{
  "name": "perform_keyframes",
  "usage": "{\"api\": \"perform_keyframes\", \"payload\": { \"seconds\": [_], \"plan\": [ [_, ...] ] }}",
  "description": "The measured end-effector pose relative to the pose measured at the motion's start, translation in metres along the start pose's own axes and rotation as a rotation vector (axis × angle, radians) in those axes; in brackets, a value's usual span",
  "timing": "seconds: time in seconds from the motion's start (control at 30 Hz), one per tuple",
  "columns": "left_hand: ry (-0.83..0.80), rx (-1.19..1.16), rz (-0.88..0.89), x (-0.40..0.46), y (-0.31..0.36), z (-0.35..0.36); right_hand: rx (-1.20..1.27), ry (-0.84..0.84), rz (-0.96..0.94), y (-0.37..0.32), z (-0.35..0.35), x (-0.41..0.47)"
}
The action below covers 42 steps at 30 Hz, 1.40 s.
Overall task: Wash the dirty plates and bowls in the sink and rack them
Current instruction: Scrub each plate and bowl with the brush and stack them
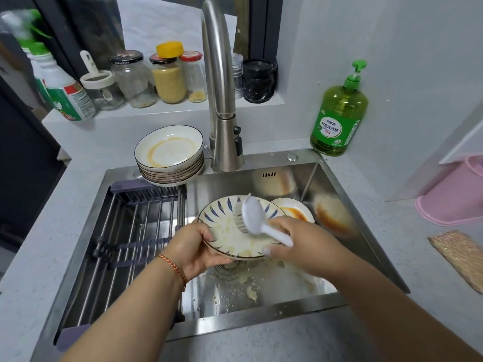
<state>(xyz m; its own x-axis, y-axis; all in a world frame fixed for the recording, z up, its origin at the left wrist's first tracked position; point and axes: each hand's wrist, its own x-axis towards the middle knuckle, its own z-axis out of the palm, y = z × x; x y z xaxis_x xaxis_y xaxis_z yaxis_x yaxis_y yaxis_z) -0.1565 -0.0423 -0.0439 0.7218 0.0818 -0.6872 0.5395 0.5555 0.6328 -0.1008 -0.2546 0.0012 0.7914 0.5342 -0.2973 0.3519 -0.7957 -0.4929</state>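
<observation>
Over sink (339, 178), left hand (193, 250) grips plate (230, 231); right hand (300, 244) grips brush (257, 220)

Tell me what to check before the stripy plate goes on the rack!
1. Left hand grips the stripy plate: ok.
2. Right hand holds the brush: ok.
3. Plate clean: not ok, pale residue on it.
4. Water running from the tap to rinse: not ok, none visible.
5. Rack has room: ok, bars bare.
6. Plate's underside clean: cannot tell.
</observation>
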Motion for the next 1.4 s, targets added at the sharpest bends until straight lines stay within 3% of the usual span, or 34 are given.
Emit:
{"api": "perform_keyframes", "payload": {
  "seconds": [0.23, 0.33, 0.53, 0.63, 0.7, 0.87, 1.07, 1.27, 1.4],
  "plan": [
    [0.023, 0.082, 0.196, -0.005, -0.012, 0.008, -0.354, -0.021, 0.031, 0.011, -0.001, 0.034],
    [0.027, 0.111, 0.237, -0.007, -0.017, 0.018, -0.383, -0.043, 0.014, -0.012, 0.004, 0.038],
    [0.203, 0.052, 0.356, -0.005, -0.013, 0.017, -0.382, -0.308, -0.006, -0.033, 0.004, 0.019],
    [0.236, 0.110, 0.382, -0.007, -0.011, 0.008, -0.546, -0.409, 0.176, -0.017, -0.004, 0.034],
    [0.219, 0.190, 0.397, -0.008, -0.014, 0.011, -0.480, -0.378, 0.309, -0.016, -0.002, 0.047],
    [0.188, 0.172, 0.423, -0.011, -0.011, 0.014, -0.405, -0.127, 0.040, -0.037, 0.010, 0.048],
    [0.347, 0.158, 0.505, -0.027, 0.009, -0.014, -0.270, 0.133, 0.069, -0.018, -0.002, 0.022],
    [0.571, 0.051, 0.625, -0.029, 0.037, -0.054, -0.119, 0.027, 0.215, 0.005, -0.001, 0.023],
    [0.599, -0.060, 0.671, -0.024, 0.074, -0.050, -0.134, 0.045, 0.209, 0.003, 0.014, 0.025]
  ]
}}
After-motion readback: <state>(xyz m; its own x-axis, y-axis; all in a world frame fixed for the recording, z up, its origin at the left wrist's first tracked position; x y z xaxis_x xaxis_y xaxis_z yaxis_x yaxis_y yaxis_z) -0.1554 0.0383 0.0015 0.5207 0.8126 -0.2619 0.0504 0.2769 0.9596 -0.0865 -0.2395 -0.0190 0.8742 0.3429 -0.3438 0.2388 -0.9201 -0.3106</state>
